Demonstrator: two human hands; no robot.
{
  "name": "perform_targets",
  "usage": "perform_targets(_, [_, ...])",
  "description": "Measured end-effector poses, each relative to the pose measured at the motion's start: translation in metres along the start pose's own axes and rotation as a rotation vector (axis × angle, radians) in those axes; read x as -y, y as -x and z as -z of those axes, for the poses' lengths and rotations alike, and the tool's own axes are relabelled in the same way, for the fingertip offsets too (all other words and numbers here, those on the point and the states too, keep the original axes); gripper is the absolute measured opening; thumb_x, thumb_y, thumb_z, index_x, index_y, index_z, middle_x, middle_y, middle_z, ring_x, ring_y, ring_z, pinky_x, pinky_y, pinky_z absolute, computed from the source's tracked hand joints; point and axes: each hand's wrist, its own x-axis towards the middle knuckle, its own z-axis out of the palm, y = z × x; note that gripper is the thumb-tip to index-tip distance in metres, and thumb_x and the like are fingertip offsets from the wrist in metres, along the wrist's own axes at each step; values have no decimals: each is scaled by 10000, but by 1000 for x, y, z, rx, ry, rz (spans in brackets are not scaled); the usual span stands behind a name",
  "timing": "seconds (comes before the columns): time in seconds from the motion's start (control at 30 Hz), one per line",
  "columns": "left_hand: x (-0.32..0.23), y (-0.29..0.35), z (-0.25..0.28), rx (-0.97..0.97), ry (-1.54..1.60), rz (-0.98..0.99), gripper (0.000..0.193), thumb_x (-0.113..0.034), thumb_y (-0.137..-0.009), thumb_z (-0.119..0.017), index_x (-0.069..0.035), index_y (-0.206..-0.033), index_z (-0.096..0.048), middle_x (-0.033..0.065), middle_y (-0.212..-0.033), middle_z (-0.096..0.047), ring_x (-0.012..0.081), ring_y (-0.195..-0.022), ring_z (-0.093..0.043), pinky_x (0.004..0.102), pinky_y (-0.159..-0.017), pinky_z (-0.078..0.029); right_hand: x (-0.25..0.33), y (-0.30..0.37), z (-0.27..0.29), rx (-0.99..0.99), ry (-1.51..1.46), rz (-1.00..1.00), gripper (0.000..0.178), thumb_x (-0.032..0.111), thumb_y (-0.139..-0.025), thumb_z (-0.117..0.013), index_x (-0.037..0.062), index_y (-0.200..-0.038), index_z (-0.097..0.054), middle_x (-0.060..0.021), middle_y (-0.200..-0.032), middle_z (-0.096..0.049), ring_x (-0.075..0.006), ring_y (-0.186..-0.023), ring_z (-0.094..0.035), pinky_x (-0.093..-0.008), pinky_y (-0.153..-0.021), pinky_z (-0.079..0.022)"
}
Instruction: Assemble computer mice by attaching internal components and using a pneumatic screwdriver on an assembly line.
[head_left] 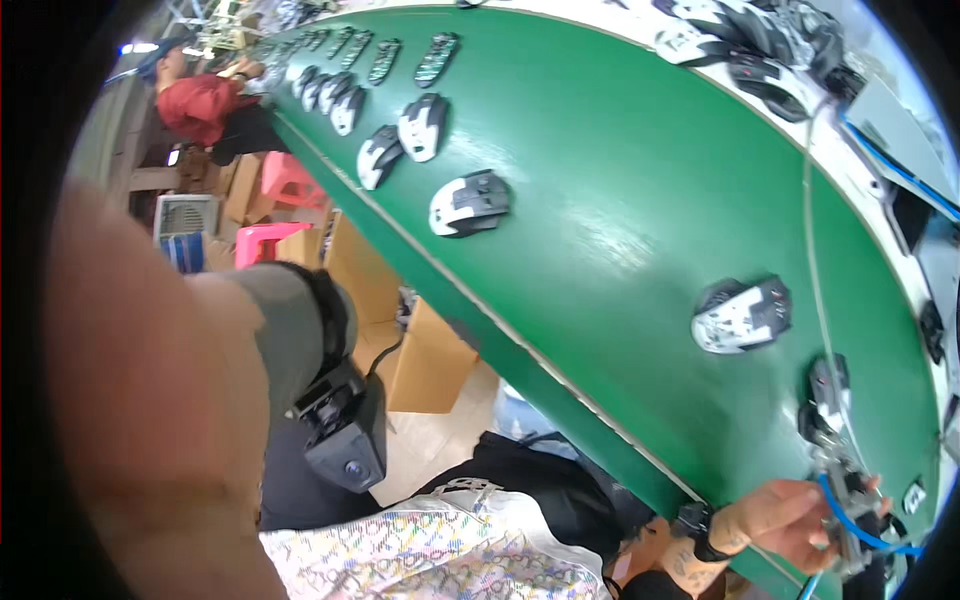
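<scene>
My left arm [190, 400] is raised close at the left, large and blurred. A small black camera [345, 440] hangs by a strap on it; the fingers cannot be made out. At the lower right, my right hand [785, 520] is closed around a metal tool [850, 510] with a blue hose, its forearm tattooed and a dark band at the wrist. Just beyond the tool lies a black-and-white computer mouse [828, 390] on the green work surface [640, 170]. Another partly white mouse [743, 315] rests further left, apart from the hand.
Several mice [470, 204] and green circuit boards [437, 60] line the far left of the surface. More dark mouse parts [765, 85] sit on the white ledge. A person in red [200, 107] works at the far end. Cardboard boxes [430, 360] and pink stools [290, 180] stand below.
</scene>
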Motion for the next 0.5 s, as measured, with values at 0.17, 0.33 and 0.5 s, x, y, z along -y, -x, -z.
perform_targets(0.17, [-51, 6, -16, 107, -109, -49, 571, -328, -843, -497, -103, -1347, -354, 134, -1327, -410, 235, -1165, -395, 382, -867, -359, -31, 4, 19, -55, -141, 181, 565, 8, -789, -619, -16, -1255, -300, -247, -1271, -363, -340, -1105, -451, -450, -936, -395])
perform_targets(0.33, [-60, -11, -24, 141, -93, -46, 583, -341, -836, -503, -104, -1347, -354, 133, -1331, -406, 246, -1173, -387, 397, -882, -346, -10, 6, 6, -49, -39, -47, 379, -27, -807, -586, -61, -1094, -341, -296, -1219, -420, -361, -999, -528, -462, -844, -439])
perform_targets(0.5, [-64, -65, 14, 24, 6, -67, 595, -354, -830, -508, -104, -1347, -353, 133, -1334, -401, 256, -1182, -379, 412, -898, -333, -21, -14, 18, 102, 132, -99, 389, -16, -801, -601, -6, -1091, -342, -316, -1215, -427, -429, -1121, -470, -476, -953, -381])
